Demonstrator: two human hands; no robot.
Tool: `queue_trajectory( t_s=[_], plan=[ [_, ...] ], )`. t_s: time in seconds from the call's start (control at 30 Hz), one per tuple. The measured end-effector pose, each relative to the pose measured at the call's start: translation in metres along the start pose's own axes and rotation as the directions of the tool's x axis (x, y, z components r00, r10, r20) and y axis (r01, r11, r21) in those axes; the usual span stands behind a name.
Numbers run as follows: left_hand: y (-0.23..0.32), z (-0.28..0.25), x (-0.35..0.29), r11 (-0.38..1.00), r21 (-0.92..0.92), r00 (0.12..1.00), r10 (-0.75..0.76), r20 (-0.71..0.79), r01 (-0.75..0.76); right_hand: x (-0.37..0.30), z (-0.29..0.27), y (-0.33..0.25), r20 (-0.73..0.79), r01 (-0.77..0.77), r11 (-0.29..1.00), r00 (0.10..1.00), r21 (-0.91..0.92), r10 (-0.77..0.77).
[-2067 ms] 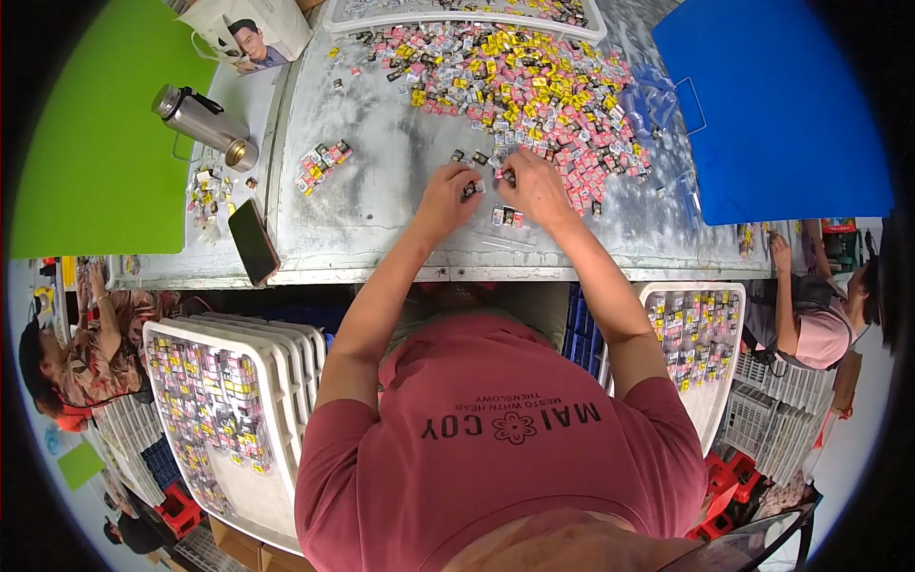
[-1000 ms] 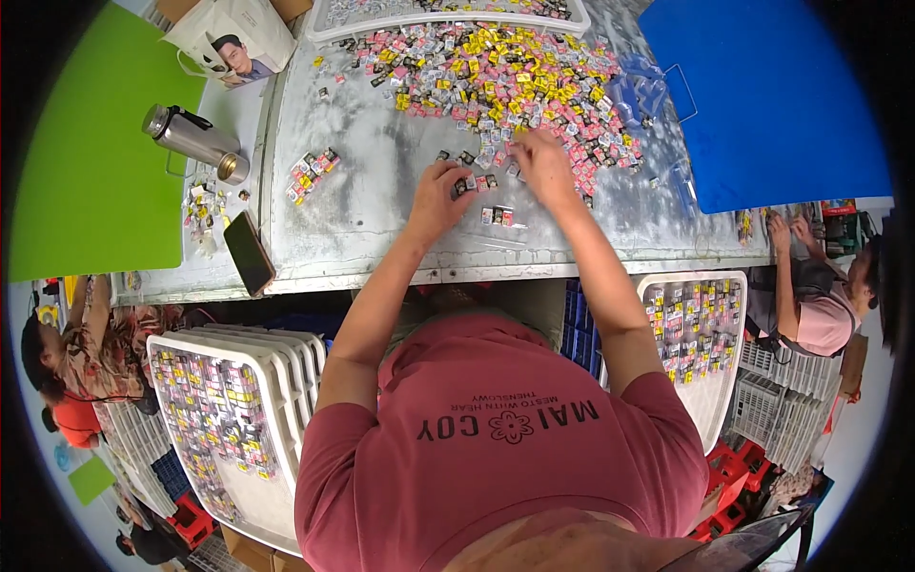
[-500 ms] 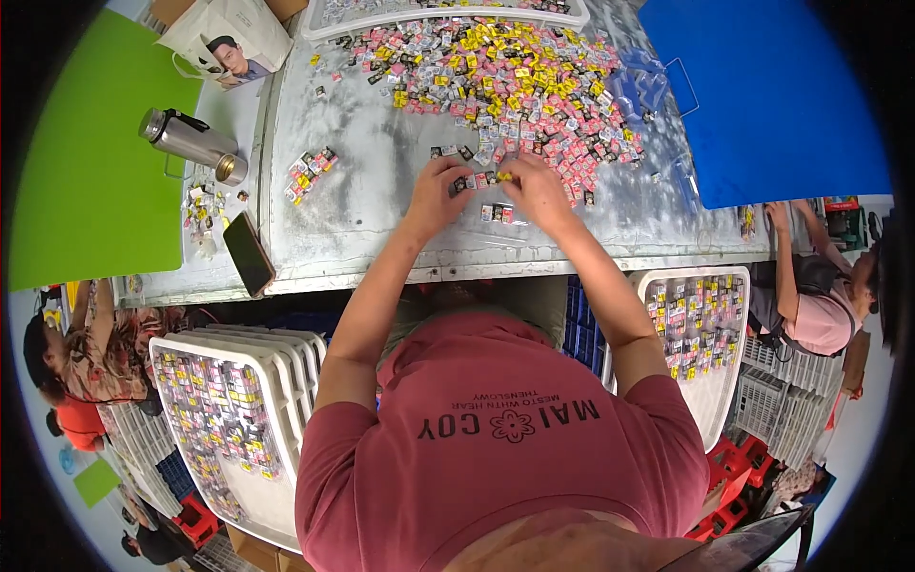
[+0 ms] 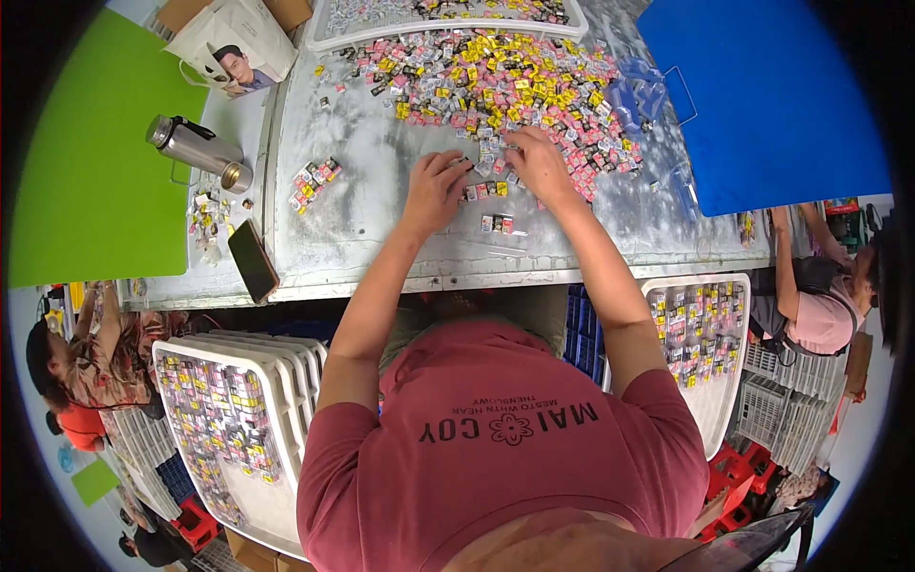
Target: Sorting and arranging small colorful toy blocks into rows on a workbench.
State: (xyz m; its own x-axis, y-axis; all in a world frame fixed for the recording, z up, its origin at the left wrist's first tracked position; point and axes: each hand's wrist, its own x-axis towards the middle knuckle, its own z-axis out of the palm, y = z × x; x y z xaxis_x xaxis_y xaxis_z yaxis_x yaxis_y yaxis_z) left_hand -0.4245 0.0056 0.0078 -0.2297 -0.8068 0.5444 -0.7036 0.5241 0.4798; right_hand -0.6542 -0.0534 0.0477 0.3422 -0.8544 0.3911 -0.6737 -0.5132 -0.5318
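Small square blocks in pink, yellow, black and white form a wide loose pile [image 4: 519, 81] on the metal table. My left hand [image 4: 437, 191] is curled at the pile's near left edge, with a small black block [image 4: 464, 162] at its fingertips. To its right, my right hand [image 4: 540, 167] reaches into the near edge of the pile, thumb and fingers apart. Between the hands lies a short row of blocks [image 4: 486, 192] ending in yellow. Closer to me sits another short row [image 4: 498, 224], with clear plastic beside it.
A block group [image 4: 315, 183] lies at left, near a phone [image 4: 253, 260] and steel flask [image 4: 195, 143]. A white tray [image 4: 448, 38] stands behind the pile, blue clips [image 4: 637, 95] at right. Filled trays [image 4: 276, 477] flank me. Co-workers are at both sides.
Both hands have drawn away from the row between them, which now shows a yellow block at its right end. My right hand has moved up to the pile.
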Motion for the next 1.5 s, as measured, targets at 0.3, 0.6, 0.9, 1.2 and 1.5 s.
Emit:
queue_trajectory(
  t_s=[0.3, 0.6, 0.9, 1.2, 1.5],
  plan=[
    [-0.035, -0.001, 0.017, 0.995, 0.097, 1.0, -0.011, 0.027, 0.008, 0.042, 0.033, 0.011, 0.117, 0.092, 0.991, 0.99, -0.101, -0.08],
    [-0.032, -0.008, -0.001, 0.987, 0.149, 0.998, -0.05, -0.048, 0.056, 0.031, 0.018, -0.007, 0.123, -0.077, 0.995, 0.99, 0.06, 0.069],
    [0.004, -0.018, -0.02, 0.992, -0.105, 0.997, -0.058, 0.04, 0.062, -0.041, -0.016, -0.014, 0.188, -0.132, 0.985, 0.976, 0.108, 0.11],
    [0.005, -0.003, -0.02, 0.96, -0.173, 0.956, -0.177, 0.232, 0.22, -0.06, -0.012, -0.015, 0.166, -0.11, 0.993, 0.979, -0.04, 0.116],
    [0.007, -0.005, -0.019, 0.965, -0.176, 0.973, -0.166, 0.162, 0.194, -0.035, -0.019, -0.008, 0.164, -0.128, 0.992, 0.979, 0.021, 0.123]
  ],
)
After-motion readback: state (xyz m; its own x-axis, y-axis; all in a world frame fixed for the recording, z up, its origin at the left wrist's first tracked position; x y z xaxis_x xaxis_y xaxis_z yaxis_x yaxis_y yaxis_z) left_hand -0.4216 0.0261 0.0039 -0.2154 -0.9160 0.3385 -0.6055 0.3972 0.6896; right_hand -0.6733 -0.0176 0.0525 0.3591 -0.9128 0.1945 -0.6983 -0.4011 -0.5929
